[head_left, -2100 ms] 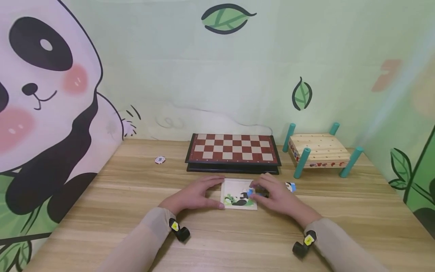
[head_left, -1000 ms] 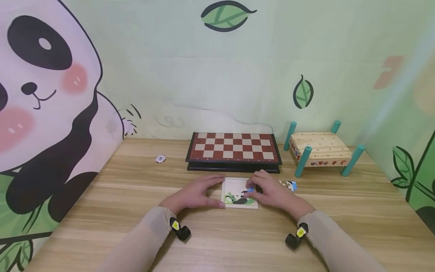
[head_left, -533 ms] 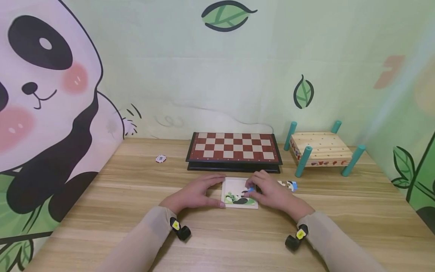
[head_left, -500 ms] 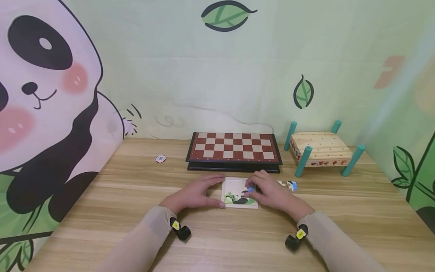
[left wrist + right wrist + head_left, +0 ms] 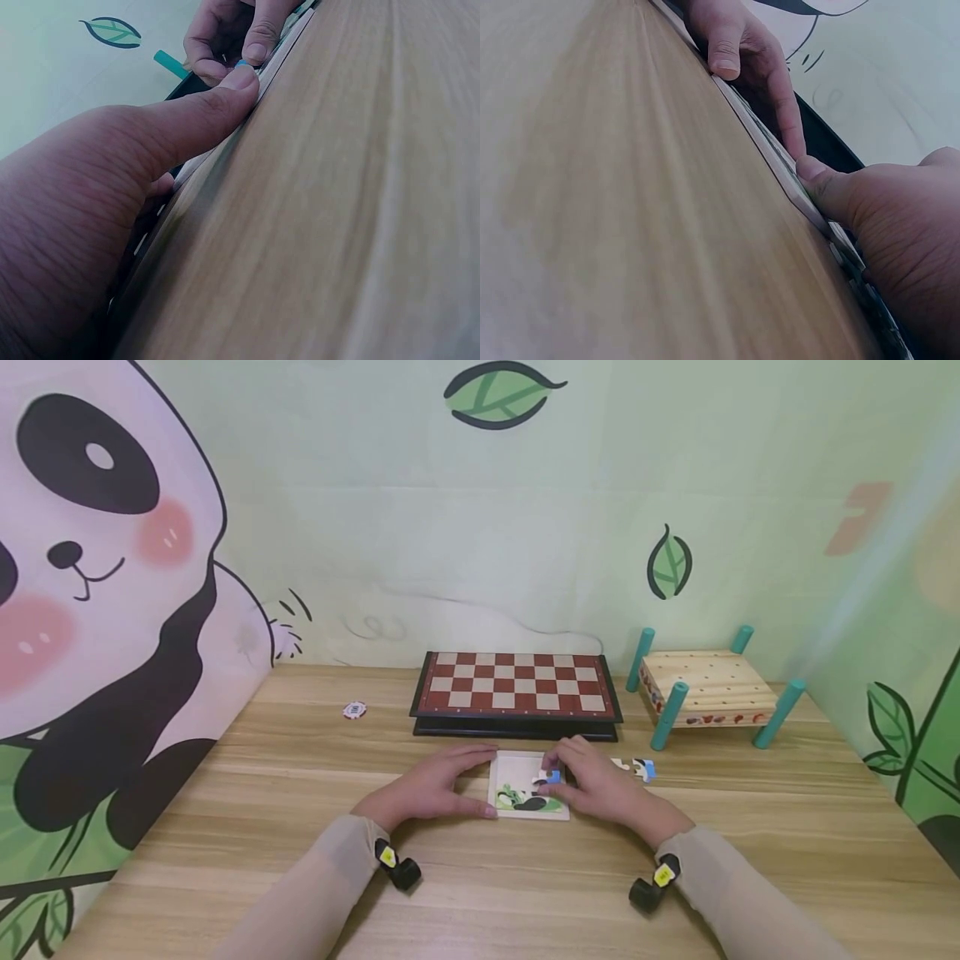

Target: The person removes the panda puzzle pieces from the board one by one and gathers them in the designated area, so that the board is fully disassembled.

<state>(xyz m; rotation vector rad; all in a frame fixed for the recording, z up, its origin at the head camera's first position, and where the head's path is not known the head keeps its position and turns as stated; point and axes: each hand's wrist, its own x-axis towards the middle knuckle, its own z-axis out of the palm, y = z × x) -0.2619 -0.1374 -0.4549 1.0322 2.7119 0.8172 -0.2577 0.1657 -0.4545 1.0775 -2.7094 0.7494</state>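
Note:
A small square puzzle tray (image 5: 492, 789) with a pale rim lies on the table, its lower part filled with green, black and white panda picture pieces (image 5: 528, 803). My left hand (image 5: 427, 787) holds the tray's left side, thumb at the near corner and index finger at the far one. Over the tray's right part, my right hand (image 5: 600, 781) pinches a blue and white puzzle piece (image 5: 553, 776) between thumb and fingers. In the left wrist view a bit of blue piece (image 5: 242, 64) shows below the right fingertips. The right hand hides the tray's right rim.
Loose puzzle pieces (image 5: 642, 769) lie right of the right hand. Behind the tray stands a red and white checkerboard box (image 5: 516, 685). A wooden stand (image 5: 708, 689) with teal legs is at the back right, and a poker chip (image 5: 355, 710) lies at the back left.
My right hand has moved slightly left over the tray, uncovering more of the loose pieces. The pinched piece has shifted a little at the fingertips. My left hand stays put.

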